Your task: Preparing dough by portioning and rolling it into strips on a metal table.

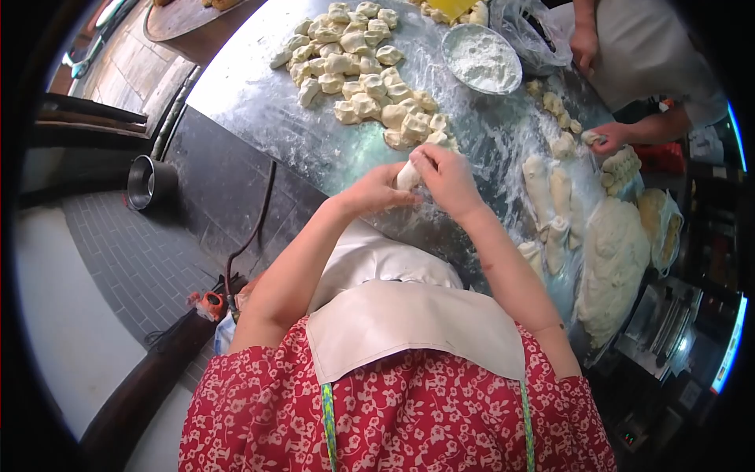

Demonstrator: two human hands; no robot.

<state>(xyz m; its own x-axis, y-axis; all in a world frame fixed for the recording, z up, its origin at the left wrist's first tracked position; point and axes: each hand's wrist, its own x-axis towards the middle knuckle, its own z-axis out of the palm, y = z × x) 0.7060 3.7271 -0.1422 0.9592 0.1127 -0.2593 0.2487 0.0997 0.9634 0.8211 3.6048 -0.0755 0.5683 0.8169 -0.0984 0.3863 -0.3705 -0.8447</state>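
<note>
Over the floured metal worktop (478,144), near its front edge, my left hand (377,187) grips a short roll of pale dough (408,177). My right hand (442,177) pinches the upper end of the same roll, its fingers bent over it. Just beyond my hands begins a heap of torn dough pieces (354,65) that stretches to the far left of the worktop. A round bowl of white flour (482,59) stands beyond and to the right. Long rolls of dough (537,186) lie to the right, beside a large slab of dough (613,265).
A co-worker's hand (610,138) holds a small dough piece at the right edge; their other hand (584,47) hangs above it. A clear plastic bag (528,35) lies beside the flour bowl. A metal pot (151,182) and a dark hose (259,221) are at left.
</note>
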